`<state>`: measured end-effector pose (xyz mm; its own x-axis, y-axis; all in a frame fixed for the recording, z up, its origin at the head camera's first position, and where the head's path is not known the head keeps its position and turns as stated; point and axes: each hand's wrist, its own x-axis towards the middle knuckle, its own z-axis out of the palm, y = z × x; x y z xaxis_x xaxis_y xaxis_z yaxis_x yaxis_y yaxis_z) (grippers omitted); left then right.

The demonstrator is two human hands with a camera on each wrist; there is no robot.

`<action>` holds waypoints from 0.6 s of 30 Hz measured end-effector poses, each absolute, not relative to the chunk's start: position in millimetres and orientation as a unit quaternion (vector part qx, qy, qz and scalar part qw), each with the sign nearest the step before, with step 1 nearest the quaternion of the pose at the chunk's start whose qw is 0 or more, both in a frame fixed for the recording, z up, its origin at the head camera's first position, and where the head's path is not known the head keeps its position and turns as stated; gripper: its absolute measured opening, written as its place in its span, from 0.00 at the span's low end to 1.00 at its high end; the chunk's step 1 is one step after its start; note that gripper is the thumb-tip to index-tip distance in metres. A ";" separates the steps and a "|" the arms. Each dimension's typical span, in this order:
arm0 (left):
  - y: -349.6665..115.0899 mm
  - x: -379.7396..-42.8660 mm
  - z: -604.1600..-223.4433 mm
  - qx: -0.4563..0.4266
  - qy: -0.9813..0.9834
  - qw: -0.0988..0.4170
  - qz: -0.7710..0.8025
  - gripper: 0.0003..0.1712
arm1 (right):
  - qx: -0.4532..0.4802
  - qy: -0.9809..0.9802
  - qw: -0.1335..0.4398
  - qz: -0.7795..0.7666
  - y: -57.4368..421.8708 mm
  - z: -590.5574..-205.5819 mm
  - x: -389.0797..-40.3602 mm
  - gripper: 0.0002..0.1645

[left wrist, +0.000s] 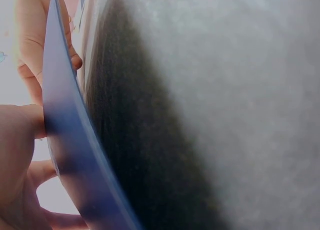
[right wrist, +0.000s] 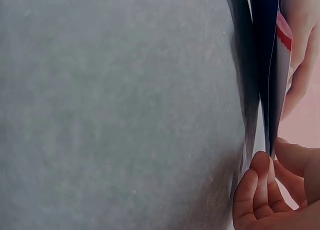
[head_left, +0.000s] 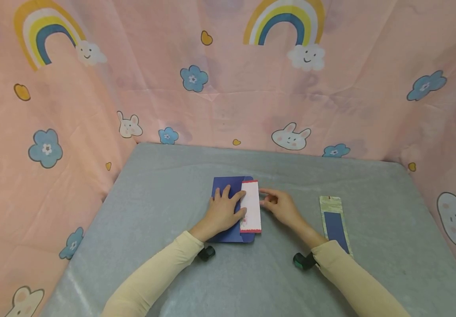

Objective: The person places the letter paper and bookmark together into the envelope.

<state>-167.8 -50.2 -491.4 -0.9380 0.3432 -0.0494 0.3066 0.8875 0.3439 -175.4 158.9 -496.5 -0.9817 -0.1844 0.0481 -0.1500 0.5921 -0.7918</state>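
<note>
A dark blue envelope [head_left: 228,237] with rounded right corners lies on the table. Along its right side sits a white card [head_left: 251,207] with red edging at top and bottom, reaching slightly past the envelope. My left hand [head_left: 223,211] rests palm down on the envelope, fingers spread, thumb and index fingertip on the card's left side. At the card's right edge is my right hand [head_left: 284,207]; in the right wrist view its thumb [right wrist: 295,157] and fingers pinch the edge from both sides. The left wrist view catches the envelope [left wrist: 75,125] edge-on, raised off the table at that side.
A long green-patterned packet [head_left: 331,202] with a dark blue panel lies to the right, partly behind my right forearm. The grey cloth-covered table [head_left: 164,193] is bounded by a pink printed curtain [head_left: 228,110] at the back and sides.
</note>
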 end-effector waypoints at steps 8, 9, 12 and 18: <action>-50.4 -168.5 -493.1 0.167 0.970 0.056 0.170 0.32 | -0.104 0.889 0.024 -0.446 155.9 -495.2 -173.4 0.22; -50.4 -168.5 -493.1 0.167 0.970 0.056 0.169 0.32 | -0.105 0.889 0.025 -0.446 155.5 -495.2 -173.3 0.22; -50.6 -168.3 -493.0 0.168 0.970 0.054 0.168 0.32 | -0.105 0.888 0.027 -0.448 154.1 -495.7 -173.4 0.23; -50.6 -168.3 -493.1 0.169 0.970 0.051 0.168 0.32 | -0.103 0.890 0.025 -0.442 151.4 -496.2 -173.9 0.23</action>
<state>-168.3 -50.6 -493.1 -0.9373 0.3458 -0.0428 0.3114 0.8864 0.3427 -173.9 151.4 -496.2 -0.9775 -0.2058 0.0461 -0.1610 0.5872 -0.7932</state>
